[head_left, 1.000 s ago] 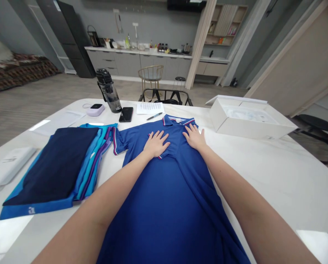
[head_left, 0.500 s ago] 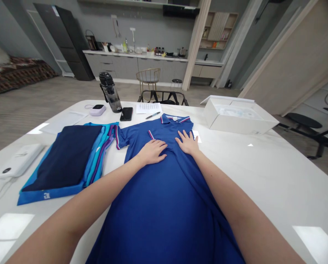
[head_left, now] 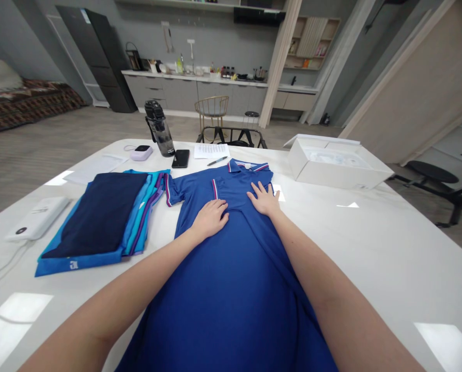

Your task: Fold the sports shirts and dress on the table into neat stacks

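Observation:
A blue polo shirt (head_left: 231, 279) lies spread on the white table, its collar pointing away from me and its lower part reaching past the bottom of the view. Red and white stripes edge the collar and sleeves. One striped cuff rests on the chest area, just beyond my left hand (head_left: 211, 218), which presses on the cloth with its fingers close together but stretched out. Over on the right side of the chest, my right hand (head_left: 263, 199) lies flat with spread fingers. Folds run down the shirt from between the hands. Neither hand grips anything.
Left of the shirt sits a stack of folded clothes (head_left: 99, 217), with a white power bank (head_left: 41, 219) and cable beside it. Farther back are a water bottle (head_left: 161, 132), a phone (head_left: 180, 158), a pen (head_left: 217, 161) and printed paper (head_left: 210, 150). An open white box (head_left: 327, 173) stands right.
My left hand has slid slightly left and toward me over the shirt, showing more of the striped cuff. The right hand stays in place. The view has shifted a little.

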`<state>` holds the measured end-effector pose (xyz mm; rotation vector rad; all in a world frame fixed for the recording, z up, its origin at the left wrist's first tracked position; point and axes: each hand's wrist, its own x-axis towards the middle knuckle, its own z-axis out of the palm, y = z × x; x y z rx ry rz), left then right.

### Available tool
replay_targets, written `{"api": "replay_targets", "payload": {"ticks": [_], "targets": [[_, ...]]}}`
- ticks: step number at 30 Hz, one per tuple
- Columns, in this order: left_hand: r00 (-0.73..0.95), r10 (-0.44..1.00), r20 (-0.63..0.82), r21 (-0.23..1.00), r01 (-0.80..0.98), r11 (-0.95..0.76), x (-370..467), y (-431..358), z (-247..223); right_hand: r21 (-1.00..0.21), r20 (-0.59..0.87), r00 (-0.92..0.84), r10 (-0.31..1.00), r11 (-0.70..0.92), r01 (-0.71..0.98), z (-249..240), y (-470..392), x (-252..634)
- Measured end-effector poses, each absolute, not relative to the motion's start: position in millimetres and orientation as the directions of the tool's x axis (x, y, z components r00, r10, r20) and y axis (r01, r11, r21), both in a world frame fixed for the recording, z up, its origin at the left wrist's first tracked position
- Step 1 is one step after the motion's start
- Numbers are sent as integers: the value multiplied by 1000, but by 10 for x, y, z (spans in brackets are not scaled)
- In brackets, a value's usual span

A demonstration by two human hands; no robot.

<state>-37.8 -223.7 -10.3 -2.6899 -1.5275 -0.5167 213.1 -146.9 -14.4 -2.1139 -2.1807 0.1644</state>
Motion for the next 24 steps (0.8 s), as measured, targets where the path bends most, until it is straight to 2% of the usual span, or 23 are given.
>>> {"api": "replay_targets", "payload": {"ticks": [7,9,13,16,24], "targets": [[488,859,156,211,833,-512,-403,-2175,-132,-213,257,-16,966,72,974,-6,-1673,2134],[489,860,148,202,836,-510,-403,-2163,-136,-232,280,-65,958,133,963,33,-1811,2135],[506,852,139,178,833,-524,-398,-2155,-164,-223,145,-303,942,330,917,72,-2250,2101],[519,845,129,159,830,-534,-397,-2147,-179,-180,50,-384,922,387,904,95,-2700,2078],[511,856,77,155,842,-516,-386,-2128,-186,-120,-12,-197,980,194,974,56,-3795,2280]]}}
